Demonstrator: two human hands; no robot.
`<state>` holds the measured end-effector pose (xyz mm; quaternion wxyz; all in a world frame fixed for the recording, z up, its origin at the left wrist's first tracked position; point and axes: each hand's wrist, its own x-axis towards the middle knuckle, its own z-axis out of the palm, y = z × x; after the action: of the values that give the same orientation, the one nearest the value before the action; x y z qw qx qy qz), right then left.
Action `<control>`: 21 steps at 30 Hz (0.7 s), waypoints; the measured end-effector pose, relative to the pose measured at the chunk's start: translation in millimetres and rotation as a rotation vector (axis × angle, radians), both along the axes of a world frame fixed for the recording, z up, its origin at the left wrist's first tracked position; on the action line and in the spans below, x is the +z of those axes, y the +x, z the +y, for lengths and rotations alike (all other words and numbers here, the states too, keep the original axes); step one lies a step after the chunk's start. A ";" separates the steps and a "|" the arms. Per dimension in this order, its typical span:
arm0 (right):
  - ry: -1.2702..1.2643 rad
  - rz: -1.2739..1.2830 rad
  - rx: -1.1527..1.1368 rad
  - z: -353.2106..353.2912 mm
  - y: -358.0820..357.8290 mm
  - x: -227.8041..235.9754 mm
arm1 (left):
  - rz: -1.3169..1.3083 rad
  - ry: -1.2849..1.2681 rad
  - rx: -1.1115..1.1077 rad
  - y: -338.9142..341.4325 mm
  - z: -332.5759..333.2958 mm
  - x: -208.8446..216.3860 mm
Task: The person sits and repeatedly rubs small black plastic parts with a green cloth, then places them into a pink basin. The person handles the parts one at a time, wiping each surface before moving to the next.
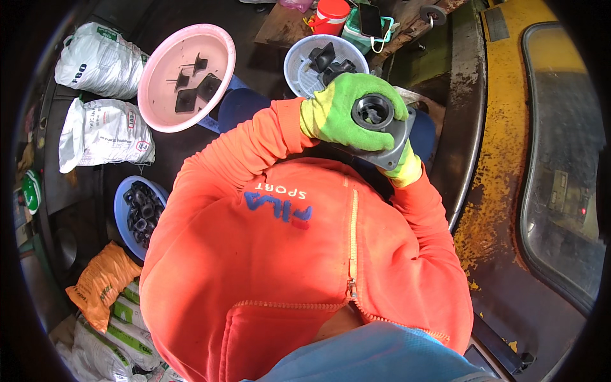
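My left hand (338, 113), in a green and yellow glove, is closed round the round collar of a black flanged part (400, 132). The collar's opening faces up, and a square plate with a corner hole juts out below it. From the right, my right hand (405, 170) reaches the plate's underside in a matching glove; its fingers are mostly hidden behind the part. Just beyond both hands stands a pale blue basket (294, 77) holding several black parts (323, 57). A pink basin (153, 95) at the far left holds several more, with square plates and stems.
A blue basin (121, 223) full of small black parts stands left of me. White sacks (105, 134) and an orange bag (102, 283) line the left side. A rusty yellow machine panel (493, 172) rises at right. A red container (331, 16) and a phone (370, 20) are at the back.
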<state>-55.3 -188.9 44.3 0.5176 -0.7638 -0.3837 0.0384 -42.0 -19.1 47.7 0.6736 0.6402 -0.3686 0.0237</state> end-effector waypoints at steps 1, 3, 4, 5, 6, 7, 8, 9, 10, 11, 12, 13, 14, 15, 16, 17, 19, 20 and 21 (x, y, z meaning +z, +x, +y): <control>-0.005 -0.029 0.010 -1.5 -0.7 -2.0 | 0.026 0.010 -0.030 1.1 1.4 0.7; -0.085 -0.230 0.078 -6.3 -0.3 -8.8 | 0.110 0.010 -0.102 1.6 4.1 3.2; -0.044 -0.137 0.107 -7.2 -0.7 -15.1 | 0.113 0.027 -0.165 2.7 5.8 5.0; 0.003 -0.054 0.123 -8.7 -1.2 -22.0 | 0.117 0.043 -0.229 4.4 7.6 6.7; 0.040 0.017 0.137 -10.0 -2.1 -29.7 | 0.122 0.058 -0.293 6.6 9.2 8.1; 0.025 0.070 0.139 -13.1 -2.6 -36.1 | 0.081 0.053 -0.352 8.8 10.2 8.4; 0.025 0.095 0.125 -13.9 -3.4 -43.3 | 0.038 0.048 -0.409 12.6 10.6 8.0; 0.026 0.118 0.113 -14.0 -4.0 -49.5 | -0.006 0.044 -0.466 17.3 10.6 6.4; 0.025 0.144 0.101 -13.1 -5.1 -54.5 | -0.049 0.039 -0.521 22.2 9.9 4.0; 0.026 0.165 0.091 -9.8 -5.3 -58.3 | -0.095 0.037 -0.574 28.1 9.3 1.3; 0.026 0.186 0.082 -5.4 -5.7 -60.4 | -0.127 0.026 -0.622 33.7 8.8 -1.4; 0.027 0.208 0.074 0.4 -5.1 -60.5 | -0.073 0.041 -0.689 39.3 8.8 -3.0; 0.028 0.234 0.063 6.8 -5.5 -58.6 | -0.093 0.058 -0.712 44.2 9.5 -3.4; 0.186 0.230 0.058 12.7 -2.6 -54.4 | -0.118 0.064 -0.733 49.4 11.1 -1.7; 0.218 0.108 -0.008 19.7 -0.4 -49.2 | -0.150 0.104 -0.751 54.1 13.5 2.1; 0.023 -0.204 -0.136 19.2 5.5 -39.8 | -0.109 0.145 -0.712 57.6 16.7 7.4; -0.249 -0.354 -0.267 14.5 17.8 -19.2 | -0.131 0.236 -0.341 55.2 24.9 18.9; -0.093 -0.301 -0.310 15.9 20.6 -12.4 | -0.182 0.353 -0.007 51.3 27.4 24.3; 0.069 -0.258 -0.344 16.9 22.9 -7.0 | -0.326 0.456 0.259 45.3 25.8 27.5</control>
<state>-32.3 -172.0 37.3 0.4888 -0.7985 -0.3119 -0.1618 3.4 6.7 75.2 0.4360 0.8043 -0.3828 0.1284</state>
